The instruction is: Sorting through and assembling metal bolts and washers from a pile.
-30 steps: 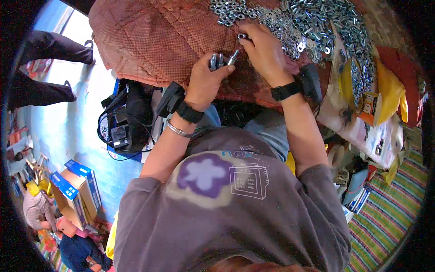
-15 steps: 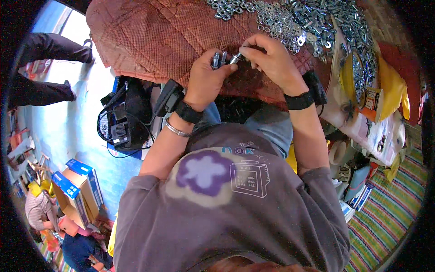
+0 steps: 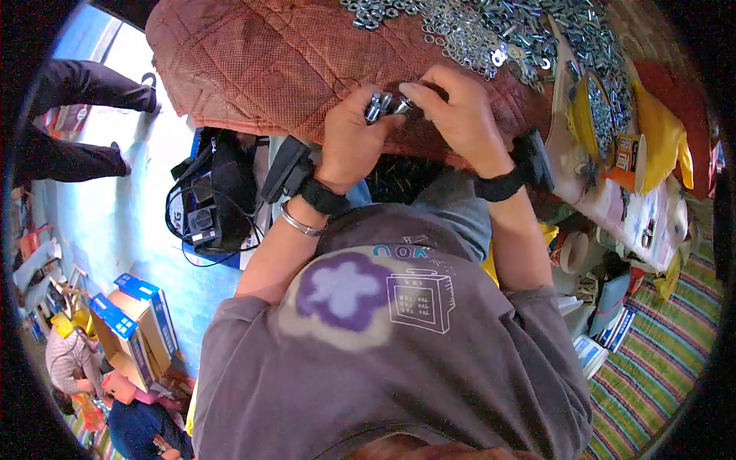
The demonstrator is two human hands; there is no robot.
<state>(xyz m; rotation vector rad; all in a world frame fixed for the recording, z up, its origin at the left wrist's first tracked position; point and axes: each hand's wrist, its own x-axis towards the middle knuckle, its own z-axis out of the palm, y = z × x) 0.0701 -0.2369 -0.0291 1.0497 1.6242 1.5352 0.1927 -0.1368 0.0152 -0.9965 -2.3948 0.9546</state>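
My left hand is closed round a few silver bolts, their ends sticking up between thumb and fingers. One more bolt leans out past the left thumb. The thumb and fingertips of my right hand are closed on that bolt's upper end; any small part on it is too blurred to make out. Both hands hover over the near edge of a red-brown quilted cloth.
Hex nuts, flat washers and a big heap of bolts lie at the far right. A yellow container holds more hardware. A black bag sits left, near open cartons. Other people are at the left.
My hands have come slightly closer together. The bolts in the left hand have tilted, and the right fingertips have shifted on the leaning bolt.
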